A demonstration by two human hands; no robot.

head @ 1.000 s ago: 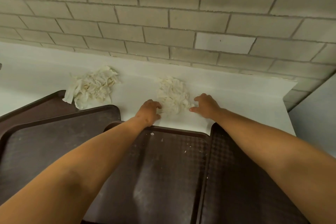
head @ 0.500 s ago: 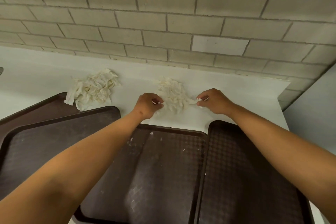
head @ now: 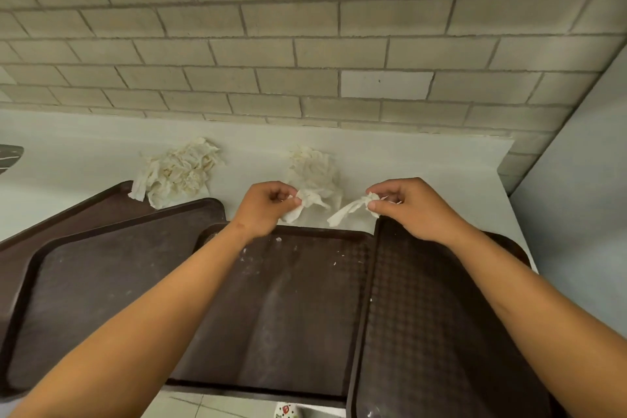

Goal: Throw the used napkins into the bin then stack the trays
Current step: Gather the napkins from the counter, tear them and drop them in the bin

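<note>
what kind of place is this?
Probably a cafeteria or canteen clean-up counter. Several brown serving trays lie overlapping on a white counter, wads of used napkins sit behind them, and the wall is bare painted block.

A white counter (head: 424, 180) against the brick wall carries overlapping dark brown trays (head: 288, 309) and, behind them, two heaps of crumpled napkins (head: 178, 171).
</note>
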